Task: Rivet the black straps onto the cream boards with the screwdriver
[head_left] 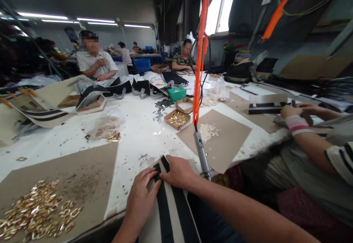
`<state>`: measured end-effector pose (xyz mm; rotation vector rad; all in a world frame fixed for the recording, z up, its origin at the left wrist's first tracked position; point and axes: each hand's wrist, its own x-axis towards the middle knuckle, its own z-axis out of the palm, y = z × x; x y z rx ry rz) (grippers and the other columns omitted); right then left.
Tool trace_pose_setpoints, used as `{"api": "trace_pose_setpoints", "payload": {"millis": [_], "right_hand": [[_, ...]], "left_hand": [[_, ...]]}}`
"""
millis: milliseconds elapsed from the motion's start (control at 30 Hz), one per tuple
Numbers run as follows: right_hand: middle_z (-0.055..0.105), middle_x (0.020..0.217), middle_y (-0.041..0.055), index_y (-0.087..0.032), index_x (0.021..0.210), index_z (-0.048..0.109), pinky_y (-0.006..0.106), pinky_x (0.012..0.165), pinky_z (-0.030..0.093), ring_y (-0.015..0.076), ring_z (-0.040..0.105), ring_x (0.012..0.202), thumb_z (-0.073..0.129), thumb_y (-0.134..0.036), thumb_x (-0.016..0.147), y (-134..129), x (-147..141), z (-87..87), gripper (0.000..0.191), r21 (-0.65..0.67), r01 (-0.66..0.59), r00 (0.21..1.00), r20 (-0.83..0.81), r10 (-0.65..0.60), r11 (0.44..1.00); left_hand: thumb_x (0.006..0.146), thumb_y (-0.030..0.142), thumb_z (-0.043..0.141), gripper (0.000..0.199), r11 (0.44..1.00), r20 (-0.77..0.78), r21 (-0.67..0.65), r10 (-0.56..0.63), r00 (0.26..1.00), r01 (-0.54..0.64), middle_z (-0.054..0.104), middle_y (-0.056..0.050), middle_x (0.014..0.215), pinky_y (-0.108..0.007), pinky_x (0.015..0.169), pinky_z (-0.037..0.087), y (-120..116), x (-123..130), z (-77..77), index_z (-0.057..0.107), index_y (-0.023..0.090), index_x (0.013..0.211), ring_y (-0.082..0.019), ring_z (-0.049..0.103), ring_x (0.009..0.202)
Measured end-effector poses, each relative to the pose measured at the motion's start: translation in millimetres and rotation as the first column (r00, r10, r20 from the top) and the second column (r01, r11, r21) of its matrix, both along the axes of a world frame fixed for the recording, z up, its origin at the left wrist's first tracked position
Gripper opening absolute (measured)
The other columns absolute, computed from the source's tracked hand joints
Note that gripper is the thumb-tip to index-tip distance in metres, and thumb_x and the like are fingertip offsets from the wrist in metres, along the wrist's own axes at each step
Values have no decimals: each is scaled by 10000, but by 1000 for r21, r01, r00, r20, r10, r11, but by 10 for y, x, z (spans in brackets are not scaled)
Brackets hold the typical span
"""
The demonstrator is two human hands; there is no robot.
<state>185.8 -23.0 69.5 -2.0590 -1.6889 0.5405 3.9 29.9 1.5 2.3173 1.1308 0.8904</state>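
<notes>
A striped black-and-beige fabric panel slopes from the table edge down toward my lap. Its far end is between my two hands. My left hand grips the panel's left side, thumb and fingers pressed around a small black piece on it. On the other side, my right hand is closed on the panel's top right corner, its thumb near the same black piece. What lies under my fingers is hidden. Just right of my right hand hangs a grey pen-shaped tool on an orange cord.
Gold metal buckles lie heaped on a brown board at left. A carton of small gold parts, a green box and a board with pale discs stand ahead. A co-worker's hands work at right; other people sit farther back.
</notes>
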Motion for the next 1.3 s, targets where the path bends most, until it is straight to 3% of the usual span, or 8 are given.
{"api": "trace_pose_setpoints", "payload": {"millis": [100,200,333,467,667,1000,1167,1300], "right_hand": [[715,1202,73,-262,1308,619,317,845,532,234,699,961,716,-365,815,-314,166,40,514,292,95,977,-210,-33,952],[726,1016,48,-229,1131,704,286,774,533,183,679,836,650,-309,866,-554,645,-7,282,436,227,942,-324,-83,871],[721,827,26,-195,1008,752,288,734,507,173,645,725,604,-304,891,-564,1556,-182,218,354,336,939,-198,-281,873],[756,972,45,-209,1087,772,294,834,494,183,673,854,588,-269,897,-358,2126,-352,272,219,243,966,30,-256,945],[737,1173,57,-239,1157,772,274,903,451,192,665,1033,534,-264,959,-169,2198,-372,310,85,108,970,207,-124,990],[754,1087,20,-270,1029,796,250,823,432,184,661,982,591,-298,922,-185,2227,-260,233,-54,20,962,273,-4,998],[756,1055,19,-275,991,802,245,761,411,180,667,937,604,-262,915,-51,2253,-167,213,-114,-50,926,368,88,992],[751,933,56,-252,809,794,278,721,418,197,675,849,638,-194,885,-89,2188,-94,182,-145,-142,894,406,190,979]], "left_hand": [[866,449,643,286,999,22,-36,24,999,-23,751,-78,1179,-563,1101,499,18,-2,-10,760,235,1016,-315,664,1177],[846,474,653,302,998,25,-53,34,999,-32,752,-76,1183,-581,1108,489,31,-3,-25,768,244,1003,-323,662,1182],[829,499,661,314,997,29,-68,44,999,-41,752,-67,1182,-583,1107,491,52,-4,-56,774,256,992,-327,664,1182],[821,518,661,331,996,34,-75,57,998,-54,749,-71,1187,-584,1114,482,64,-9,-77,776,259,992,-325,662,1185],[818,507,671,315,996,26,-79,52,998,-49,754,-63,1185,-571,1113,488,58,-16,-75,778,270,996,-315,662,1186],[847,477,659,287,996,22,-70,48,999,-46,747,-49,1197,-551,1094,507,19,-4,-35,765,272,1017,-303,660,1181],[860,439,661,268,997,24,-77,28,999,-26,736,-54,1216,-556,1111,481,21,-13,-35,756,261,1036,-302,645,1203],[856,323,672,201,993,72,-117,44,996,-35,735,-64,1200,-516,1096,488,-113,-19,55,750,245,1024,-279,644,1190]]}}
